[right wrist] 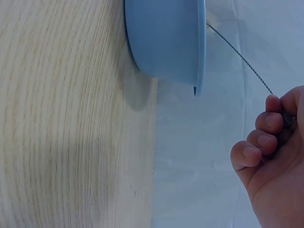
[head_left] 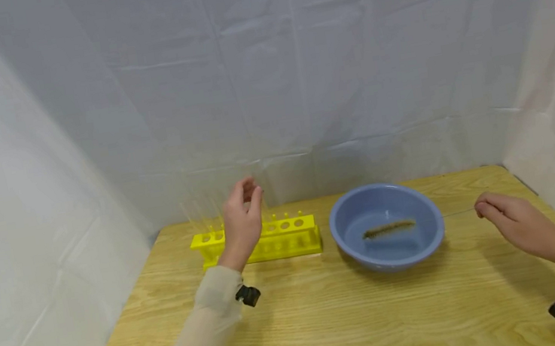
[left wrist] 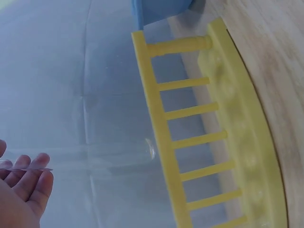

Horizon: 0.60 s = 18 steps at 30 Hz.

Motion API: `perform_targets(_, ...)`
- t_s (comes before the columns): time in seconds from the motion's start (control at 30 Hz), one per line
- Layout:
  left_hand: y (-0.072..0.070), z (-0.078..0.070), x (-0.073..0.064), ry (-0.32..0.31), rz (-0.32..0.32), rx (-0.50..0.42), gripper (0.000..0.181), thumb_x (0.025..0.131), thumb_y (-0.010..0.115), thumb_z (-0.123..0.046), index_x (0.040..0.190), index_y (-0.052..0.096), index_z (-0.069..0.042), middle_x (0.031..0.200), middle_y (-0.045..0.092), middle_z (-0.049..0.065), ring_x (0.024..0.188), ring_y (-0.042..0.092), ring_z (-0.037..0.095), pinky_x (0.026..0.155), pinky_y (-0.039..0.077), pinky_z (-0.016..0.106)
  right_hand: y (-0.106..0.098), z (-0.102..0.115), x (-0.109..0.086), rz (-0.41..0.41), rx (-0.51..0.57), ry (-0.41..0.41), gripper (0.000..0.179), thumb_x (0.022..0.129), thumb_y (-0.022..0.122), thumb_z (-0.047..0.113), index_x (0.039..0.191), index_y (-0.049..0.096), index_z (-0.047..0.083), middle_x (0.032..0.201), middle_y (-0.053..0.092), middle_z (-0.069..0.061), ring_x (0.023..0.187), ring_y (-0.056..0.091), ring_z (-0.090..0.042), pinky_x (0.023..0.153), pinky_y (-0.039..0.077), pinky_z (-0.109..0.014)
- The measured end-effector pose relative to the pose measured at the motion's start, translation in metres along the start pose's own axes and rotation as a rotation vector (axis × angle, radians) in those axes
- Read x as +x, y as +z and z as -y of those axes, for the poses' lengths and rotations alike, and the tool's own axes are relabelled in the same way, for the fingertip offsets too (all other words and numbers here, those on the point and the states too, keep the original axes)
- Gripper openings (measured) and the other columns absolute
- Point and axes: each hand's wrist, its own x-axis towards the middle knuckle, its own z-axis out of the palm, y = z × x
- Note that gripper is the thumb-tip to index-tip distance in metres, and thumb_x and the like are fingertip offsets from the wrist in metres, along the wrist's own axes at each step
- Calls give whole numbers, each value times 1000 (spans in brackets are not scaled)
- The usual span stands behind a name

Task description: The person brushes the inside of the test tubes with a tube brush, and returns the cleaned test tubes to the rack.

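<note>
My left hand is raised at the yellow test tube rack, its fingers curled round a clear test tube. The tube is almost see-through; in the left wrist view its rounded edge shows beside the rack's upper bar. Several other clear test tubes stand in the left part of the rack. Out at the right, my right hand grips the twisted wire handle of a test tube brush. The brush's brown bristles lie over the inside of the blue basin.
Both the rack and the basin stand on a wood-grain table, the basin to the right of the rack. White sheeting hangs behind the table and along both sides. Short yellow pegs rise along the rack's back.
</note>
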Motion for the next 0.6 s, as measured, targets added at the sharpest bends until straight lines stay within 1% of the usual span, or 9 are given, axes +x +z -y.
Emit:
perform_targets(0.07,0,-5,1,39,-15,14,35,107,52,-29,134,58,-8,118,65,9,103,64,22,86,57,42,-1,0,0,-4,-1,9,20,108,44,9,95,59,11,76,49,2,60,36,-3,56,30,-25)
perform_targets(0.17,0,-13,3,123,-24,49,31,106,54,-23,132,58,-6,112,64,10,100,63,23,87,56,42,-3,0,0,-11,3,20,21,108,44,8,96,60,10,79,52,1,64,39,-4,57,32,-24)
perform_targets(0.27,2,-19,2,189,-3,83,29,105,55,-19,131,59,-5,107,62,10,96,62,23,87,55,42,-4,0,0,-24,8,23,21,108,43,8,96,61,10,83,54,0,66,41,-5,58,33,-24)
perform_targets(0.33,4,-22,1,208,30,101,29,105,55,-19,130,59,-5,105,60,9,93,60,22,85,54,41,-5,0,0,-30,14,23,21,108,43,8,96,60,10,83,54,0,66,40,-6,58,32,-24)
perform_targets(0.43,9,-22,-3,214,94,116,29,106,54,-20,130,58,-6,104,58,8,90,60,20,83,54,39,-6,0,0,-34,26,21,21,108,43,8,95,60,10,83,54,0,65,40,-7,57,32,-25)
perform_targets(0.6,18,-23,-11,204,236,127,28,106,54,-21,131,58,-8,103,54,6,86,56,17,78,53,35,-6,1,-1,-34,33,31,22,108,42,9,96,60,9,83,54,0,65,40,-7,57,32,-25)
